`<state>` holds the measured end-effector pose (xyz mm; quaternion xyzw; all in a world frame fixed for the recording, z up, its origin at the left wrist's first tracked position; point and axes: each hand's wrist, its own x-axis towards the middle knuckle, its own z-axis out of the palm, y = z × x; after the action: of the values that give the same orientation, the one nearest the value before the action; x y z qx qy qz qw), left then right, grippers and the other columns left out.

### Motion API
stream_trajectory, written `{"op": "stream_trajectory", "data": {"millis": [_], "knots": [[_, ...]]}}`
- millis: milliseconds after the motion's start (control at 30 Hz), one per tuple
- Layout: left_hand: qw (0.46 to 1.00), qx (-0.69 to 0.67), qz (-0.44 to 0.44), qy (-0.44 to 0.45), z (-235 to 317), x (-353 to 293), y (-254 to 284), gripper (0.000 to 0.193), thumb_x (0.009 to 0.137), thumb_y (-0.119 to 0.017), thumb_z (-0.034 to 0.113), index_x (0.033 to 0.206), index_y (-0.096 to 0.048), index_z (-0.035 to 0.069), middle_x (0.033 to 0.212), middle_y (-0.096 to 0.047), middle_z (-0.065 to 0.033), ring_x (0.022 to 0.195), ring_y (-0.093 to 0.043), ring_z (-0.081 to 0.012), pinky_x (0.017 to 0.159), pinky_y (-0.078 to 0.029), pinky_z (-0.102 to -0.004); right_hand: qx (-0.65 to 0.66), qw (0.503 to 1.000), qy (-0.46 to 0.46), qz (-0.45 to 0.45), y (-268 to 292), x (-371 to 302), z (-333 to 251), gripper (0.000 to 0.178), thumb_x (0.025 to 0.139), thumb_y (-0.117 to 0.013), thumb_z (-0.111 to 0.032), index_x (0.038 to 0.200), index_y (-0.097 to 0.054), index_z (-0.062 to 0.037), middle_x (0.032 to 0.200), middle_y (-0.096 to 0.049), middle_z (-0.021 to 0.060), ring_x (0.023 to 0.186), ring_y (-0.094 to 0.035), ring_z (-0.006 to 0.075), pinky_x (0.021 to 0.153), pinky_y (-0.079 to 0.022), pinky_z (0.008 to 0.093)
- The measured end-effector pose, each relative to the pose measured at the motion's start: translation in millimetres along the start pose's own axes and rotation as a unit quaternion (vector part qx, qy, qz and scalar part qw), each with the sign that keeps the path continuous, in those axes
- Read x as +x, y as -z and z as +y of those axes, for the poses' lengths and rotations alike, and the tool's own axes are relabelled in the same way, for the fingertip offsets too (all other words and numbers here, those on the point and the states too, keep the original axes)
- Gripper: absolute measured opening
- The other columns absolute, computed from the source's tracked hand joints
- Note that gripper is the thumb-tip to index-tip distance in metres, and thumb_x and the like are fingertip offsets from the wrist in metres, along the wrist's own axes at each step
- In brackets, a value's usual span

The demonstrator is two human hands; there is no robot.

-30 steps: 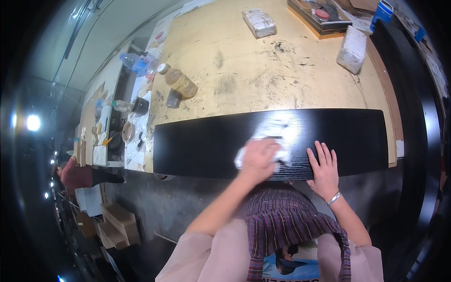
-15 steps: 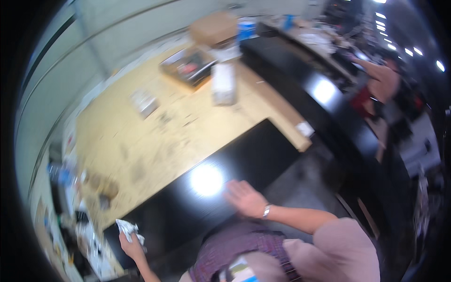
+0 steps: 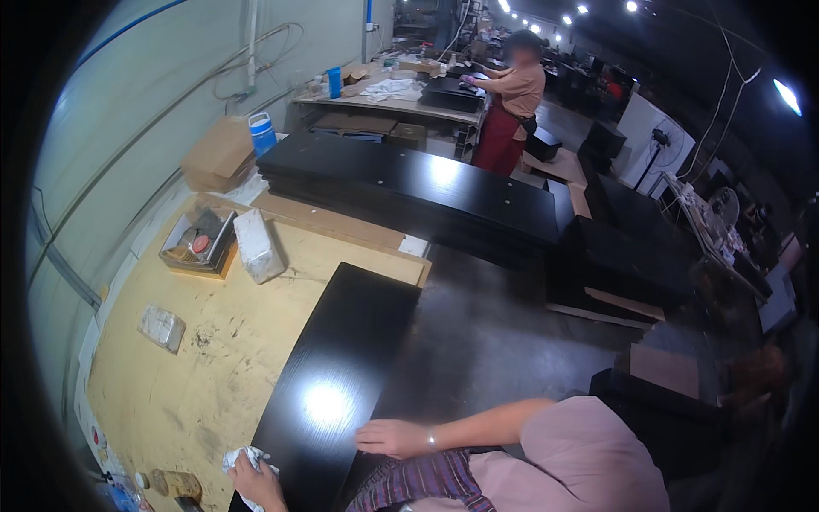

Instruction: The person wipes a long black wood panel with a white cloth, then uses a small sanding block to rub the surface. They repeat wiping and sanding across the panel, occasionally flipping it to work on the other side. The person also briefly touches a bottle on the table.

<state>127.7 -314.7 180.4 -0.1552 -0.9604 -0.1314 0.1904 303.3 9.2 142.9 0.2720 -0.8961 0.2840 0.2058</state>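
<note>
A glossy black panel (image 3: 345,328) lies on the yellow worktable (image 3: 226,320) in front of me. My left hand (image 3: 260,485) grips a crumpled white cloth (image 3: 230,459) at the panel's far-left side, close to the bottom of the view. On the panel's right-hand edge rests my right hand (image 3: 394,438), fingers stretched out and lying flat, with nothing visible in it. A bright lamp reflection covers part of the panel between the hands.
A box of small items (image 3: 198,243), a white wrapped block (image 3: 258,246) and a smaller wrapped block (image 3: 161,328) sit on the worktable. A bottle (image 3: 175,484) stands near-left. Beyond are stacked black panels (image 3: 409,183) and a co-worker (image 3: 512,102) at another bench.
The view has swung to the right, bringing the co-worker upright into sight. My right hand has shifted from the panel's surface to its edge. The cloth stays in my left hand.
</note>
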Motion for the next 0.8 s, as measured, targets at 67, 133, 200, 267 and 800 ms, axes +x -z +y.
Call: {"op": "stream_trajectory", "data": {"millis": [67, 133, 200, 267, 800], "knots": [[1.0, 0.005, 0.003, 0.011, -9.0, -5.8, 5.6, 0.046, 0.073, -0.075, 0.009, 0.118, -0.067, 0.002, 0.109, -0.068, -0.0137, 0.102, -0.059, -0.0391, 0.089, -0.049, -0.0477, 0.054, 0.962, -0.252, -0.094, 20.6, 18.9, -24.9, 0.024, 0.094, -0.065, -0.022, 0.103, -0.07, -0.0009, 0.119, -0.068, 0.0142, 0.108, -0.065, 0.0317, 0.09, -0.052, 0.043], [1.0, -0.005, 0.01, 0.002, -9.7, -5.3, 3.8, 0.046, 0.073, -0.075, 0.009, 0.118, -0.067, 0.002, 0.109, -0.068, -0.0144, 0.101, -0.059, -0.0392, 0.088, -0.049, -0.0476, 0.108, 0.886, -0.45, -0.03, 12.0, 13.3, -26.9, 0.04, 0.094, -0.071, -0.041, 0.081, -0.07, -0.003, 0.087, -0.071, 0.0074, 0.075, -0.067, 0.0219, 0.064, -0.05, 0.0367], [1.0, -0.017, 0.022, -0.013, -14.2, -2.2, -0.9, 0.046, 0.073, -0.074, 0.009, 0.118, -0.068, 0.002, 0.107, -0.067, -0.0162, 0.1, -0.06, -0.0397, 0.087, -0.05, -0.0475, 0.242, 0.788, -0.566, -0.021, 11.7, 19.7, -14.5, 0.043, 0.094, -0.072, -0.043, 0.079, -0.069, -0.0023, 0.078, -0.069, 0.0066, 0.067, -0.066, 0.0183, 0.059, -0.05, 0.0335], [0.998, -0.052, 0.024, 0.021, -11.1, -2.1, -2.1, 0.045, 0.074, -0.074, 0.009, 0.118, -0.068, 0.002, 0.104, -0.066, -0.0185, 0.097, -0.061, -0.0404, 0.086, -0.05, -0.0476, 0.378, 0.68, -0.627, 0.052, 7.5, 27.3, -6.2, 0.044, 0.095, -0.073, -0.042, 0.08, -0.069, -0.0005, 0.07, -0.066, 0.0059, 0.058, -0.062, 0.0129, 0.051, -0.049, 0.0288], [0.997, -0.049, 0.018, 0.054, -8.2, -17.3, 7.8, 0.033, 0.075, -0.07, 0.008, 0.107, -0.069, -0.002, 0.097, -0.065, -0.0223, 0.095, -0.06, -0.0424, 0.084, -0.049, -0.0498, 0.478, 0.654, -0.577, 0.107, -2.2, 13.6, -5.2, 0.031, 0.097, -0.072, -0.025, 0.083, -0.066, 0.0028, 0.074, -0.069, 0.0101, 0.064, -0.068, 0.0155, 0.057, -0.056, 0.0269]]}}
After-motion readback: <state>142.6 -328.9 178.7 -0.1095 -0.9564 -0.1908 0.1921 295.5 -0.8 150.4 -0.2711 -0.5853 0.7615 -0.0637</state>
